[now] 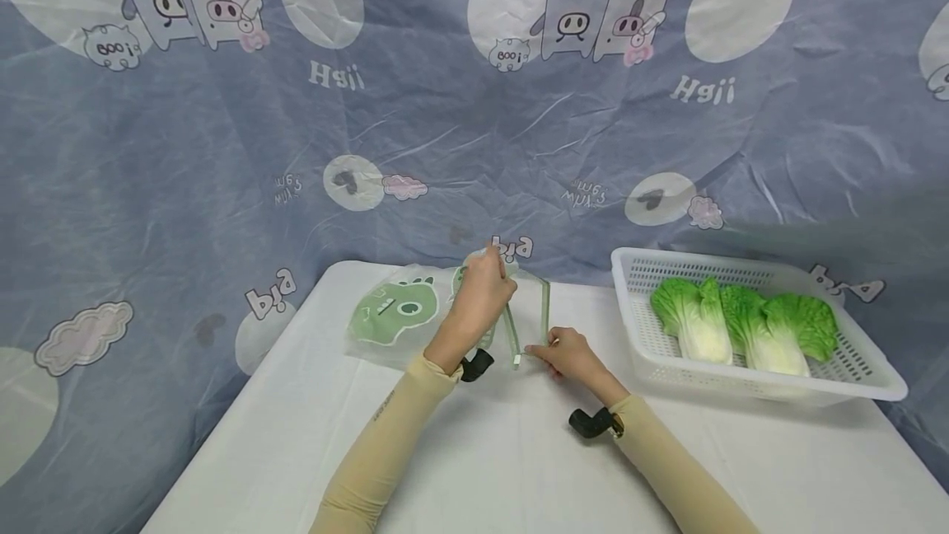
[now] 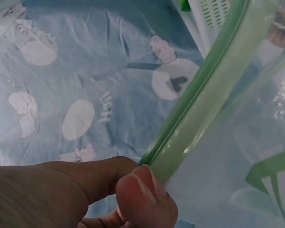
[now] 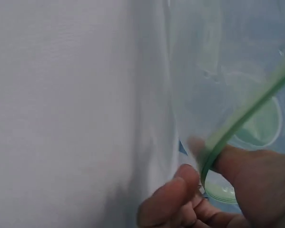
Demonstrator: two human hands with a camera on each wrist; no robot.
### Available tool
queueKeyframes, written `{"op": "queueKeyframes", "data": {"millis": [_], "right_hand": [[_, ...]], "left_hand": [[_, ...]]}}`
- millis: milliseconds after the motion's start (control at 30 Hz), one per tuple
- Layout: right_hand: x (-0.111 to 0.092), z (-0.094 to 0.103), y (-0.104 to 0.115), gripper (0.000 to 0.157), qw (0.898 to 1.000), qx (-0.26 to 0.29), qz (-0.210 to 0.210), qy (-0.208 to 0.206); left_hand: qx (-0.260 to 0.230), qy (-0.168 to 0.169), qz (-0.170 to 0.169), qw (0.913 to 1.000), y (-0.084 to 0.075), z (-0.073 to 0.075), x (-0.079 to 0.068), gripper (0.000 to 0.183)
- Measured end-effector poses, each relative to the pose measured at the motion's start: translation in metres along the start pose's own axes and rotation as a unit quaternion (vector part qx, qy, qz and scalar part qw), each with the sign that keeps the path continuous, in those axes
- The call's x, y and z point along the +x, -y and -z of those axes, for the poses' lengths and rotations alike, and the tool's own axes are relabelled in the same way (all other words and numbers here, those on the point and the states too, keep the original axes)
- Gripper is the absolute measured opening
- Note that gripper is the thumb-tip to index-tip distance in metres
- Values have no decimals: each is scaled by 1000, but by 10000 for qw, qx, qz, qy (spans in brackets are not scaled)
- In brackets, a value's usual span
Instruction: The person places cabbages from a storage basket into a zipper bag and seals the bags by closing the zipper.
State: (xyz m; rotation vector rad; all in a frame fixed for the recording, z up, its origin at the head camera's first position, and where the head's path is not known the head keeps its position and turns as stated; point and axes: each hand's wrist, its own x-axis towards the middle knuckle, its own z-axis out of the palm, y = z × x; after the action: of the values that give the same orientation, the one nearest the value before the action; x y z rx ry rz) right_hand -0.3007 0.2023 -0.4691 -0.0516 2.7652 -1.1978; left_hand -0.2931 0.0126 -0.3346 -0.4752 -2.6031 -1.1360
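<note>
A clear zip bag (image 1: 396, 310) with green cartoon prints lies on the white table, its green-edged mouth toward the right and spread apart. My left hand (image 1: 480, 297) pinches the green zip strip (image 2: 199, 95) between thumb and finger at the far side of the mouth. At the near side, my right hand (image 1: 574, 355) pinches the bag's edge by the green strip (image 3: 247, 111), with the thumb partly seen through the film. A small white slider (image 1: 516, 361) sits at the near end of one strip. My left hand hides part of the bag.
To the right stands a white plastic basket (image 1: 645, 353) holding heads of leafy cabbage (image 1: 700, 324). A blue-grey patterned cloth (image 1: 445, 122) hangs behind the white table (image 1: 504, 468). Each wrist wears a black camera mount, one being the right mount (image 1: 591, 423).
</note>
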Motion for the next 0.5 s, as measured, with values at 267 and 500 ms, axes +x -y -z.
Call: {"op": "queueKeyframes", "data": {"millis": [267, 500], "right_hand": [[-16, 33, 24, 52, 9997, -77, 18, 211], [-39, 78, 44, 48, 9978, -389, 261, 464]], "left_hand": [[409, 298, 133, 9986, 2, -6, -1, 20], [687, 398, 107, 9968, 5, -9, 0, 14]]}}
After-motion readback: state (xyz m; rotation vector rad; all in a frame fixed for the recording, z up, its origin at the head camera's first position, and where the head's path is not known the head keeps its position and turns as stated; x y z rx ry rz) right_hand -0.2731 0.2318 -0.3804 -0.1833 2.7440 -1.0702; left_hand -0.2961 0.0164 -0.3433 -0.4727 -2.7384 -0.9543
